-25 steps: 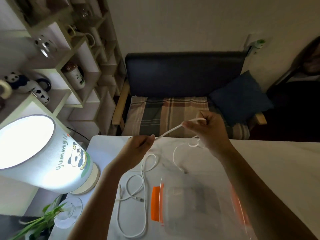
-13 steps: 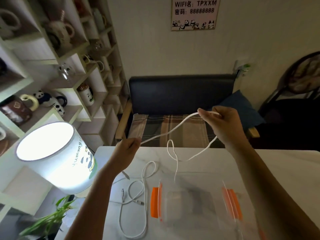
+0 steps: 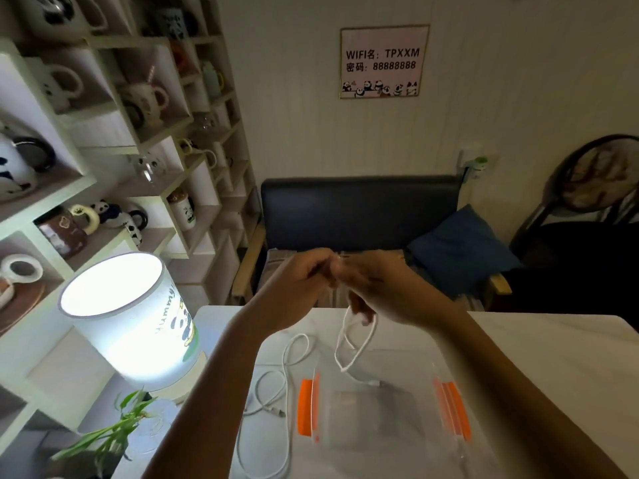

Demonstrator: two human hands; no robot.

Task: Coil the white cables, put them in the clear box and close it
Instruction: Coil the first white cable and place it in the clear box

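Observation:
My left hand [image 3: 300,284] and my right hand [image 3: 375,288] meet above the table's far edge, both gripping one white cable [image 3: 349,340]. Loops of that cable hang below my right hand, over the clear box [image 3: 377,413]. The box stands open on the table, with orange latches [image 3: 306,407] on its left and right sides. A second white cable [image 3: 285,402] lies loose on the table left of the box, its plug end by the left latch.
A lit lamp [image 3: 138,319] with a panda print stands at the table's left, a green plant [image 3: 110,433] in front of it. Shelves of mugs [image 3: 114,216] fill the left wall. A dark bench [image 3: 359,216] with a blue cushion sits behind the white table [image 3: 553,357].
My hands, held apart with the cable stretched between them, have come together. The cable now hangs in short loops under my right hand. The view has tilted upward.

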